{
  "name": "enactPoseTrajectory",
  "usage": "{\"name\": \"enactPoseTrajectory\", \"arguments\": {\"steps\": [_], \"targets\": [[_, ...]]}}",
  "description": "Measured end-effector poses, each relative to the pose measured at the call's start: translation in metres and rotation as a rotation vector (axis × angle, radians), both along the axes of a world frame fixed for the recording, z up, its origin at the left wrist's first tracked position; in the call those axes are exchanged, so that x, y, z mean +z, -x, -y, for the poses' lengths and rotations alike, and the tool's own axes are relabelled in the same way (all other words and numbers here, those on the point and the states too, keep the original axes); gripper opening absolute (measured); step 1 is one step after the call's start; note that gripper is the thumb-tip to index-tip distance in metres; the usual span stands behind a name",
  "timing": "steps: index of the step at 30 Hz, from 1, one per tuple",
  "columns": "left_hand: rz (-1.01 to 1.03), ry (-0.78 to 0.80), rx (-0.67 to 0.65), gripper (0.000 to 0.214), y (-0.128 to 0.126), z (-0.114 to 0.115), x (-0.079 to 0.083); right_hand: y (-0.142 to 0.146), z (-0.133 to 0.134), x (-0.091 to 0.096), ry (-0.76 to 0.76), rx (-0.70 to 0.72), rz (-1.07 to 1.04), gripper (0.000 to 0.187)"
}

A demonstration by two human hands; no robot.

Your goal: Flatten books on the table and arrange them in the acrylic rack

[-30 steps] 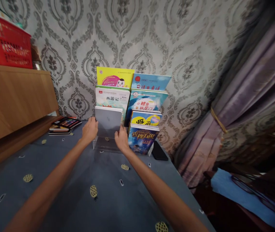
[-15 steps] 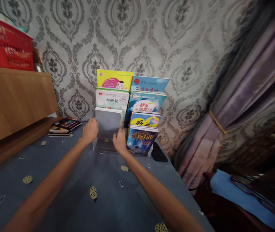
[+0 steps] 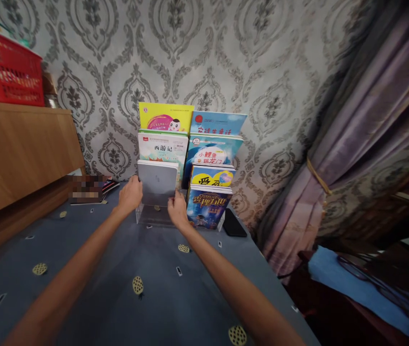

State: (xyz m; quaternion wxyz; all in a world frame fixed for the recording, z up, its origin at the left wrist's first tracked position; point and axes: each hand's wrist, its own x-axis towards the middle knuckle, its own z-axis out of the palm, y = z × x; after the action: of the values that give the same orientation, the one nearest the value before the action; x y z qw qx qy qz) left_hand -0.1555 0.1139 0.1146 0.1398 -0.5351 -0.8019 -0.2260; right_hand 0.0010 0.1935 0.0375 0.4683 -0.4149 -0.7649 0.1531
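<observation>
Fingers of the left hand (image 3: 131, 194) and right hand (image 3: 177, 210) grip the gray book (image 3: 157, 179) by its sides, at the front left of the clear stand (image 3: 161, 219); even pressure should keep it square. At the stand's front right, a blue book (image 3: 208, 210) crowds the right hand; a phone (image 3: 234, 226) lies beyond the stand's right side.

Pale-edged grey book (image 3: 157, 179), upright, left side of clear stand (image 3: 158, 217).

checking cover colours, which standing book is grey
The grey-covered book between the left hand and right hand, front of the left column; the other standing books show yellow, white or blue.
</observation>
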Motion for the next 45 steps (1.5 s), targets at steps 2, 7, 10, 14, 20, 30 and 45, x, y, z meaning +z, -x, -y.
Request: {"name": "enactPoseTrajectory", "arguments": {"steps": [2,7,10,14,20,30,45], "targets": [[0.007,-0.013,-0.003,0.029,0.000,0.002,-0.002,-0.002,0.000,0.000,-0.003,0.008,0.008,0.051],[-0.009,-0.037,-0.043,0.028,0.001,0.006,-0.008,-0.007,-0.002,-0.004,-0.026,0.063,-0.051,0.051],[-0.002,-0.065,-0.066,0.027,0.002,0.005,-0.011,-0.009,-0.003,-0.006,-0.014,0.099,-0.103,0.052],[0.032,-0.134,-0.113,0.029,0.007,0.002,-0.017,-0.013,0.006,-0.008,-0.008,0.132,-0.162,0.055],[0.102,-0.307,-0.266,0.035,0.018,0.007,-0.041,-0.026,0.045,-0.029,-0.034,0.213,-0.160,0.054],[0.230,-0.236,-0.251,0.035,0.039,0.034,-0.135,-0.045,0.076,-0.078,0.112,0.393,0.234,0.033],[0.006,0.114,-0.195,0.018,0.031,0.040,-0.144,-0.050,0.085,-0.070,0.000,0.443,0.365,0.035]]}}
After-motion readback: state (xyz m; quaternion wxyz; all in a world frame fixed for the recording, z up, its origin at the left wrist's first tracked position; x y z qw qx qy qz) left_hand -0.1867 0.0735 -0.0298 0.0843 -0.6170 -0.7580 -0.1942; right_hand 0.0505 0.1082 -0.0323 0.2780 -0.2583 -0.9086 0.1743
